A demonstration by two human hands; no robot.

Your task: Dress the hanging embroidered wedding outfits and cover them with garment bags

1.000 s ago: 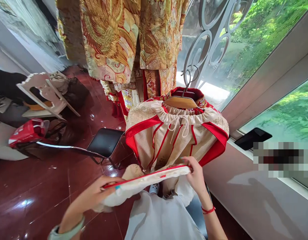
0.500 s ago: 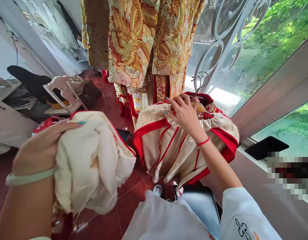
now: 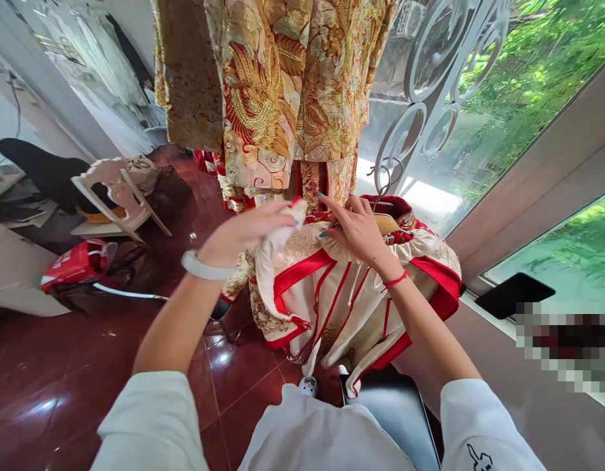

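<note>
So here's where we're at: our left hand (image 3: 248, 229) is clenched around a bunched end of cream cloth (image 3: 275, 252) with red trim. The rest of that cloth hangs down from the fist, and its gold-edged hem drops just below our wrist. The hand sits right up against the top left of the cream-and-red garment (image 3: 341, 294), which hangs straight ahead of both hands.

Our right hand (image 3: 356, 229) is loose, with fingers spread and not gripping anything. The fingertips rest on the gathered cream waistband at the top of that garment, just beside the wooden hanger (image 3: 388, 224) it hangs on. The two hands are close together, but there's a small gap between them.

There's a pale bangle (image 3: 204, 267) on the left wrist and a red string (image 3: 395, 280) on the right.

Above the hands a gold embroidered robe (image 3: 267, 98) hangs down, its hem just behind our fingers. A black stool (image 3: 216, 309) peeks out under the left forearm. Well off to the left of the hands are a red bag (image 3: 76, 261) and a white chair (image 3: 116, 196). Off to the right, a dark phone (image 3: 508, 294) lies on the window sill (image 3: 479, 288).
</note>
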